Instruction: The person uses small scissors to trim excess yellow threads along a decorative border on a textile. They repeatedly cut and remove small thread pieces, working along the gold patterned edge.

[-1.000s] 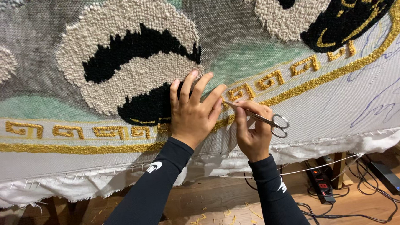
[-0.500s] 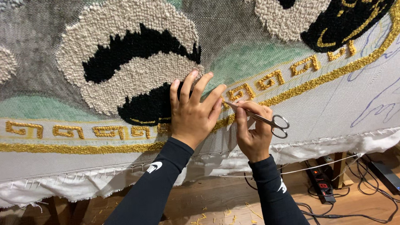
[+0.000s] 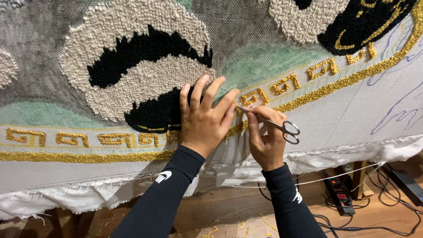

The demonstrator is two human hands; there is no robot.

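A tufted rug cloth (image 3: 318, 128) hangs stretched in front of me, with cream and black loop pile patches, green areas and a gold key-pattern border (image 3: 101, 139). My left hand (image 3: 204, 117) lies flat on the cloth, fingers spread over the black pile and the gold border. My right hand (image 3: 265, 138) grips small metal scissors (image 3: 274, 125); their tips point left to the gold border, just beside my left fingertips. Both arms wear black sleeves.
The cloth's frayed white lower edge (image 3: 80, 200) is stapled along a frame. Below it lies a wooden floor (image 3: 381, 221) with yellow yarn clippings (image 3: 210, 237), a power strip (image 3: 338, 192), a black adapter (image 3: 408, 186) and several cables.
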